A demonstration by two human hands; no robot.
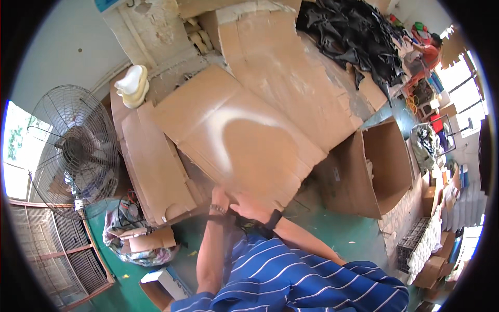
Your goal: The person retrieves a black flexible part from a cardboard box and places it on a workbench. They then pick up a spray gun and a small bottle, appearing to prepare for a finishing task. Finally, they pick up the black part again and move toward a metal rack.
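Note:
My left hand (220, 197) and my right hand (251, 207) are close together at the near edge of a brown cardboard sheet (260, 156). A hazy blur covers the fingers of both, so their grip and anything in them cannot be made out. A bracelet circles the left wrist, and a dark band (273, 219) is on the right one. Across the sheet runs a curved white sprayed mark (215, 125), arching around a bare brown patch. Below my hands, a dark object (252, 226) shows only in part against my striped shirt.
Stacked white and cream foam-like pieces (133, 86) sit at the back left. A caged fan (78, 148) stands left, a large open carton (384, 166) right. Black sheet material (353, 36) is heaped at the far right, near a person in red (430, 54). A stuffed sack (140, 234) lies on the green floor.

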